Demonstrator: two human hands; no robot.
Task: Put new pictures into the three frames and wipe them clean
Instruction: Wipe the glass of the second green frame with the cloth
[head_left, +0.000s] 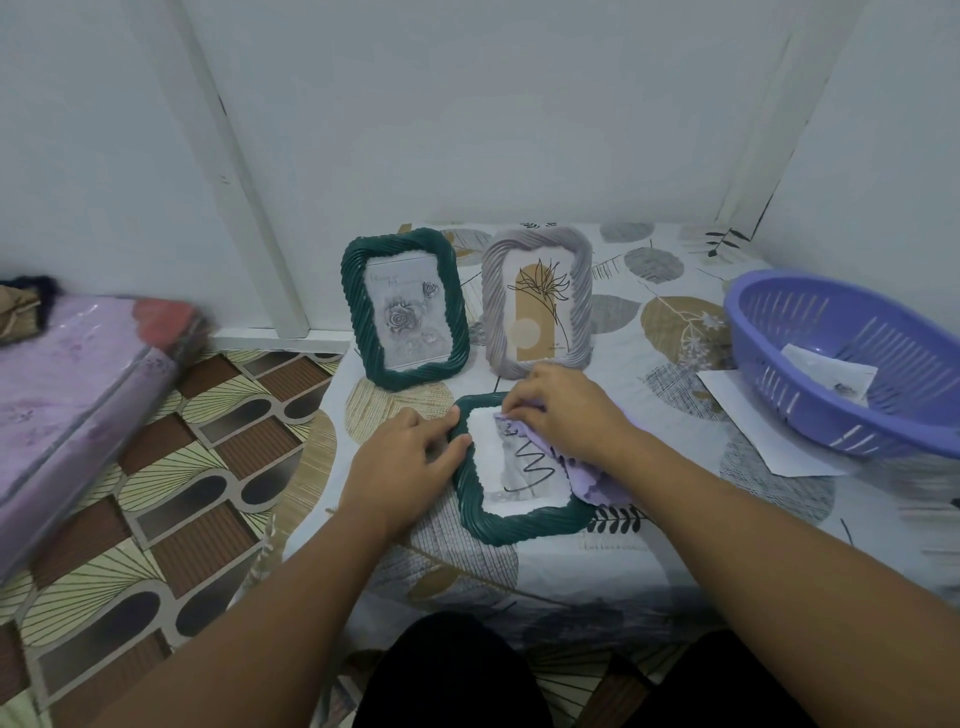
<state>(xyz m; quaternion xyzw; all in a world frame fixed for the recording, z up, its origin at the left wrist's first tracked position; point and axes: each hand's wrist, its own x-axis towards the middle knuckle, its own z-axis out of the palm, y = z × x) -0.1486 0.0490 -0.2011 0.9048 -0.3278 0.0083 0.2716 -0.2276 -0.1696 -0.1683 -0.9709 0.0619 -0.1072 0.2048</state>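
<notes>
A dark green frame (511, 525) lies flat on the leaf-patterned table cloth (649, 545) with a line drawing under its glass. My left hand (402, 460) holds its left rim, fingers curled over the edge. My right hand (563, 418) presses a lilac cloth (592, 480) onto the upper right of the glass, fingers curled on the cloth. Behind it stand two more frames: a green one (402, 306) with a rose picture and a grey one (537, 301) with a plant drawing.
A purple plastic basket (831, 358) with a paper slip inside sits at the right, over a white sheet (763, 421). White walls close the back. At the left, on the patterned floor, lies a wrapped pink bundle (72, 395).
</notes>
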